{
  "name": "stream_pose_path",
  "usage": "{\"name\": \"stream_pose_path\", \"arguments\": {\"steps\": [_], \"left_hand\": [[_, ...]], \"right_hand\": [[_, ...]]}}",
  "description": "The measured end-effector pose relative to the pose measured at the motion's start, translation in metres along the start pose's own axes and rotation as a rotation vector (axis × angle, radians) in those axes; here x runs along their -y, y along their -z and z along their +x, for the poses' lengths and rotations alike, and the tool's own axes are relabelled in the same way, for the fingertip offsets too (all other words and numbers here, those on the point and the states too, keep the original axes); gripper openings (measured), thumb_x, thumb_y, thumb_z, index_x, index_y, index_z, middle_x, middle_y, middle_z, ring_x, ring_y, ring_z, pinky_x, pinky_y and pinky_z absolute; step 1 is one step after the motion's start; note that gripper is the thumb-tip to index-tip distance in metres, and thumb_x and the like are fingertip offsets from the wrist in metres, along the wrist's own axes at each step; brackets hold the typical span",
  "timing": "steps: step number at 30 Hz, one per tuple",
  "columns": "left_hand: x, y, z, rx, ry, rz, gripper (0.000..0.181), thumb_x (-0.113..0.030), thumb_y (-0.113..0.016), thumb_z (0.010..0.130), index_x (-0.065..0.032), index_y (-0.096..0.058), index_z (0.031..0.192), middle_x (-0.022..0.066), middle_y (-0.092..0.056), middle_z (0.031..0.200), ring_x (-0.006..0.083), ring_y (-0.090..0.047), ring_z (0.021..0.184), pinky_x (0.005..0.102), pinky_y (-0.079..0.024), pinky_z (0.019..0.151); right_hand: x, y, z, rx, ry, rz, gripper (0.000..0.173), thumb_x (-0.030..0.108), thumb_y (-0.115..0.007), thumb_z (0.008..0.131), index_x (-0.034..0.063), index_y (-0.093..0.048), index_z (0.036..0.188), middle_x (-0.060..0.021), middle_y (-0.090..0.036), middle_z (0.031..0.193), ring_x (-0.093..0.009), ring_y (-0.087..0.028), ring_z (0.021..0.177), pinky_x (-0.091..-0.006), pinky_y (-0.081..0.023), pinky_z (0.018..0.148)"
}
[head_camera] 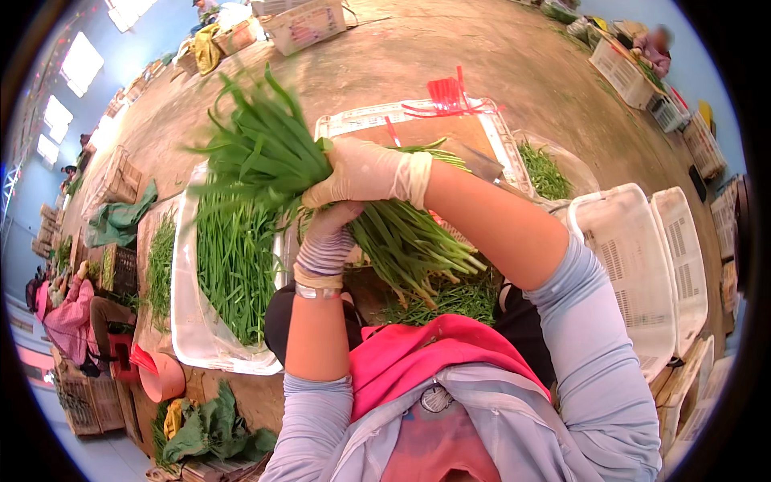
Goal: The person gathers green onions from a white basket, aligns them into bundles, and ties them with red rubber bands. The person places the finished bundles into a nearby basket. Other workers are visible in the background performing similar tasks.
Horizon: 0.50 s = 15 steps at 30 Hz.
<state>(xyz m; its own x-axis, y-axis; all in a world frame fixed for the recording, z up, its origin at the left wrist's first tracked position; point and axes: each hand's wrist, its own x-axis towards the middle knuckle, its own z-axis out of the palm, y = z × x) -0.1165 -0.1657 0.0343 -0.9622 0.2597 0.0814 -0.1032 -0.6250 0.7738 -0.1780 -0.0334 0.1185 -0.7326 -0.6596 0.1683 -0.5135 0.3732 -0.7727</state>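
Observation:
Both gloved hands are around a thick bunch of green chives [268,153], held above my lap. My right hand [367,172] grips it from above, near the leafy half. Just below, my left hand [328,238], in a striped glove, closes on the bunch from underneath; its fingers are partly hidden. The leaf tips fan out to the upper left and are blurred. The pale cut ends [464,256] point to the lower right. To the left stands a white plastic crate [181,301] lined with clear film and filled with loose chives [235,259].
Ahead, a white crate [355,120] carries a brown board [458,129], a broad blade [473,158] and red ties [444,95]. Empty-looking white crates [626,265] stand at right. Trimmings [446,301] litter the floor. A pink bucket [162,379] and a seated person [69,319] are at left.

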Motion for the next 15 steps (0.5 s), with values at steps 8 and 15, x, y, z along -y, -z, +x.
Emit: {"name": "stream_pose_path", "arguments": {"steps": [8,15], "left_hand": [[0.012,0.003,0.015,0.084,-0.096,-0.037,0.029,-0.020,-0.071,0.083,-0.0049,-0.059,0.105,0.0084,-0.062,0.096,0.0245,-0.059,0.095,0.0415,-0.050,0.094],[-0.020,0.020,0.018,0.081,-0.225,-0.403,0.017,-0.014,-0.069,0.081,-0.0088,-0.060,0.094,0.0064,-0.062,0.086,0.0288,-0.059,0.097,0.0499,-0.046,0.095]], "right_hand": [[0.030,0.033,-0.007,0.325,-0.349,-0.132,0.072,0.060,-0.072,0.075,0.0051,-0.064,0.121,-0.0209,-0.065,0.117,-0.027,-0.054,0.125,-0.0403,-0.041,0.105],[-0.014,-0.012,-0.137,-0.322,0.153,-0.564,0.118,0.055,-0.084,0.054,0.0153,-0.032,0.152,-0.0266,-0.024,0.154,-0.047,-0.024,0.141,-0.0546,-0.030,0.111]]}}
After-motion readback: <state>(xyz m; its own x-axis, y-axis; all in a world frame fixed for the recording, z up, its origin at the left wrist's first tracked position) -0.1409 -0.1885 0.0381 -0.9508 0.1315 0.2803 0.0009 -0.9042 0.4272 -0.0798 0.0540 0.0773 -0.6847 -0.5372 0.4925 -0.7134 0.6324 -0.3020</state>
